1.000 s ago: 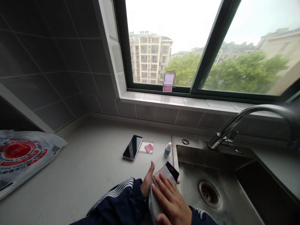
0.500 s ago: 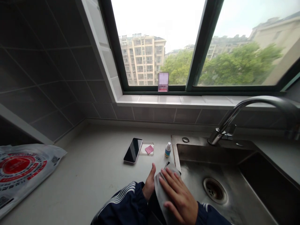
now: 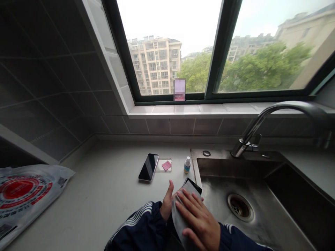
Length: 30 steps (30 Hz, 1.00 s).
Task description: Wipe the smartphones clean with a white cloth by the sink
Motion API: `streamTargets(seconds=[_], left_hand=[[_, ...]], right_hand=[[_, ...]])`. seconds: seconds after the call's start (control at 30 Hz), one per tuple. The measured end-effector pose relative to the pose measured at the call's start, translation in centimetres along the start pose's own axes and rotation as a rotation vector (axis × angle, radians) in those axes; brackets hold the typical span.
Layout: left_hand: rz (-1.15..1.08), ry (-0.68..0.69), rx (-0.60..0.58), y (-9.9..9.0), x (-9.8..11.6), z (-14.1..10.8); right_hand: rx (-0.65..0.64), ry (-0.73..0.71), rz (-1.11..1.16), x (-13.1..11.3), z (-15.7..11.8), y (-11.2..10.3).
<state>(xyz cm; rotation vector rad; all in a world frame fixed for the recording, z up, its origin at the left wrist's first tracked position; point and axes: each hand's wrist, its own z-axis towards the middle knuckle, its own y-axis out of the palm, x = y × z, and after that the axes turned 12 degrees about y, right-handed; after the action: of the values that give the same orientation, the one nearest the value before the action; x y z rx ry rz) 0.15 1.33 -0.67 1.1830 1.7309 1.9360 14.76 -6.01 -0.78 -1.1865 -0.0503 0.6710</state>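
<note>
My left hand [image 3: 166, 204] stands at the near edge of the counter, with its thumb up behind a grey cloth [image 3: 180, 218]. My right hand [image 3: 199, 219] lies flat over the cloth, fingers spread, pressing it against a flat black object [image 3: 193, 185]. Only that object's top edge shows, and the cloth hides the rest. Both hands are over the sink's left rim. Farther back on the counter lie a black-screened smartphone [image 3: 148, 167], a clear rectangular plastic piece [image 3: 164, 165] with a pink note [image 3: 166, 165] on it, and a small white-capped bottle [image 3: 187, 165].
A steel sink [image 3: 235, 181] with a drain [image 3: 239, 207] lies right of my hands, under a curved faucet [image 3: 243, 148]. A printed plastic bag [image 3: 26, 191] lies at the counter's left. Tiled walls and a window sill [image 3: 193, 109] stand behind.
The view has swung level and slightly left. The hands sit a little farther right, and the cloth has shifted so the black object's top edge shows more than half a second ago.
</note>
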Motion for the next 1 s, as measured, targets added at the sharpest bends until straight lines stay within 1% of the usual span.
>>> streamTargets(seconds=[0.1, 0.2, 0.27, 0.37, 0.53, 0.6, 0.67, 0.77, 0.83, 0.93, 1.0], left_hand=[[-0.033, 0.062, -0.027, -0.5, -0.1, 0.1], [-0.028, 0.119, -0.079, -0.9, -0.1, 0.4], [-0.009, 0.114, -0.105, -0.9, 0.0, 0.5], [0.021, 0.082, -0.111, -0.6, 0.2, 0.4], [0.057, 0.039, -0.055, -0.1, 0.4, 0.0], [0.061, 0.04, -0.048, 0.0, 0.3, 0.0], [0.055, 0.049, -0.035, 0.0, 0.2, 0.1], [0.037, 0.049, 0.026, -0.1, 0.1, 0.2], [0.031, 0.024, 0.051, -0.2, -0.1, 0.3], [0.019, -0.016, 0.046, -0.4, -0.1, 0.2], [0.017, 0.008, 0.043, -0.4, 0.0, 0.2]], right_hand=[[0.03, 0.068, -0.018, 1.0, 0.3, -0.2], [0.05, 0.082, -0.023, 1.6, 0.5, -0.2], [0.053, 0.08, -0.024, 1.8, 0.5, -0.1], [0.051, 0.106, -0.023, 2.2, 0.5, 0.0], [0.015, 0.149, -0.029, 3.4, 0.5, -0.1], [0.024, 0.161, -0.019, 3.2, 0.5, -0.1], [0.029, 0.144, 0.004, 2.4, 0.3, 0.1], [0.012, 0.029, 0.054, 0.5, 0.0, 0.5], [0.01, -0.013, 0.066, -0.4, -0.2, 0.6], [0.011, 0.007, 0.066, -0.2, -0.1, 0.6], [0.006, 0.056, 0.053, 0.6, 0.1, 0.4]])
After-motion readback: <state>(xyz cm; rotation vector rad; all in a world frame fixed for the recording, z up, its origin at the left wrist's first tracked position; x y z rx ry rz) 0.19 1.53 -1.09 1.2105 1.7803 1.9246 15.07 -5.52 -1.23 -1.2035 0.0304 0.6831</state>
